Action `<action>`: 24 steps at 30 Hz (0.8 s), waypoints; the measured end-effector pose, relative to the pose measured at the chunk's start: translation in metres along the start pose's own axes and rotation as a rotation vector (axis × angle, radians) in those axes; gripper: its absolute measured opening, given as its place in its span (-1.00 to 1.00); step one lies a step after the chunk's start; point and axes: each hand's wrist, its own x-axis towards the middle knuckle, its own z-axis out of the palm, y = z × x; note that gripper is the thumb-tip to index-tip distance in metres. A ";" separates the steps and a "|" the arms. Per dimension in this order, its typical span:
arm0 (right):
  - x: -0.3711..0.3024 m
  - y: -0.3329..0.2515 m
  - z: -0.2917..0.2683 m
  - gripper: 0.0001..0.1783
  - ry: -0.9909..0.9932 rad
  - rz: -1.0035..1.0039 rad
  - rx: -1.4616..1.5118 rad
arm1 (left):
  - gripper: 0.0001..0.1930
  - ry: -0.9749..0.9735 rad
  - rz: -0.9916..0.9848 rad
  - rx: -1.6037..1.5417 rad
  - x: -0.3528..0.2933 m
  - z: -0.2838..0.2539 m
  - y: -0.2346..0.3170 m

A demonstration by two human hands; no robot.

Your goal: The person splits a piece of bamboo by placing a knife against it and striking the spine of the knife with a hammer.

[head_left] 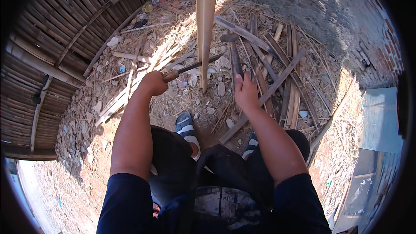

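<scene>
1. The left hand [154,83] has its grip wrapped round the wooden handle of a long knife [189,67], whose dark blade points to the right and slightly far.
2. That blade crosses a pale bamboo pole [206,13] near its lower end, with the tip showing beyond the right side; whether it passes through the bamboo or behind it, I cannot tell.
3. The bamboo pole stands roughly upright in the middle, between the two hands and farther off, its lower end down at the littered ground [93,104].
4. The right hand [246,91] has its grip closed on the handle of a hammer [235,56]; the head is at the far end, to the right of the pole and apart from it.
5. On the right, long wooden strips [294,87] lie crisscrossed on the ground, beyond the right hand.
6. A slatted wall [69,13] curves along the left, and a brick wall [312,4] rises at the far right.
7. Near the person, a strapped sandal [186,126] shows on the left foot.
</scene>
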 end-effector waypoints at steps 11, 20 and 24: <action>0.022 -0.010 -0.011 -0.44 -0.085 -0.004 -0.083 | -0.61 0.023 -0.020 0.019 0.007 0.002 -0.006; 0.013 -0.022 -0.010 -0.54 -0.035 -0.051 0.072 | -0.57 -0.012 0.005 -0.001 0.007 0.005 -0.005; -0.001 0.016 0.027 -0.54 -0.250 -0.019 -0.075 | -0.47 0.002 0.030 0.058 0.007 0.007 -0.010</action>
